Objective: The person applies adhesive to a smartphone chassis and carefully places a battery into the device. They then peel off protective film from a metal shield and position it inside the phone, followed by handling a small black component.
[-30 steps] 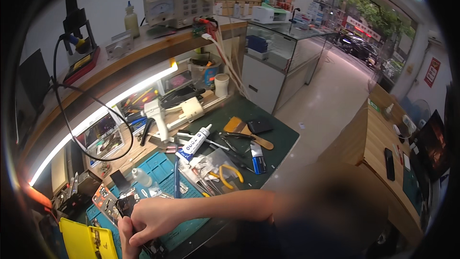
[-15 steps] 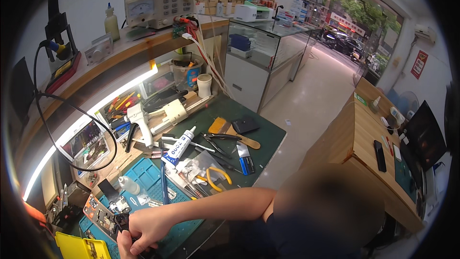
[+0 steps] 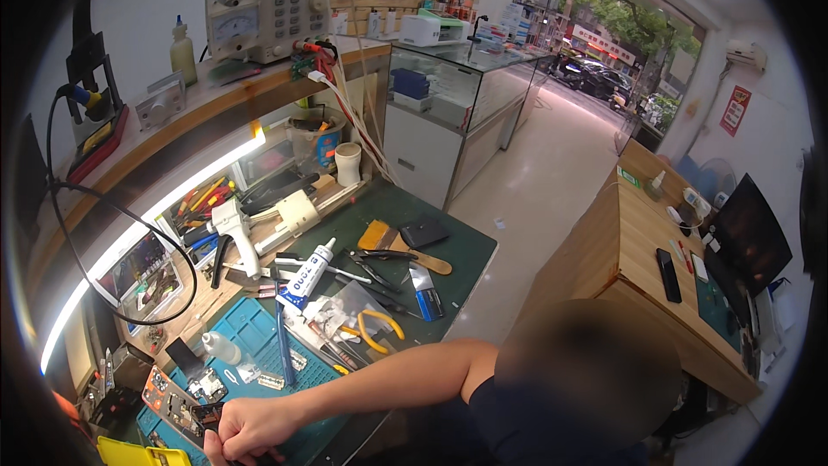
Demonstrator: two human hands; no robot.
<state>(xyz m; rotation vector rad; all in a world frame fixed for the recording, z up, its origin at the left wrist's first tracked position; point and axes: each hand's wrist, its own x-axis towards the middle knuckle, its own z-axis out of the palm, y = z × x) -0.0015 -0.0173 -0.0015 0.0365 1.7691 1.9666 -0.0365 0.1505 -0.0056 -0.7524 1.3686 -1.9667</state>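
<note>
My right hand point(image 3: 256, 428) is closed at the lower left, curled tightly over the inner end of an opened phone point(image 3: 168, 399). What the fingers hold is hidden beneath them. The phone's circuit board and orange-tinted parts are exposed, and a small black part point(image 3: 207, 415) touches my knuckles. A bit of skin by the lower edge may belong to my left hand point(image 3: 212, 449); its fingers are mostly cut off. Under the phone lies a teal repair mat point(image 3: 244, 321). On it are a small clear bottle point(image 3: 221, 347), metal stencils point(image 3: 270, 380) and loose phone parts point(image 3: 207, 387).
A yellow case point(image 3: 142, 453) sits at the lower left. Beyond the mat lie a glue tube point(image 3: 306, 276), yellow-handled pliers point(image 3: 379, 330), a brush point(image 3: 405, 246) and a white glue gun point(image 3: 237, 237). A black cable point(image 3: 129, 196) loops over the bench. Something blurred fills the lower right.
The whole view has shifted slightly, so the bench sits farther left. My right hand stays at the phone, its thumb now less visible and its fist turned more knuckles-up.
</note>
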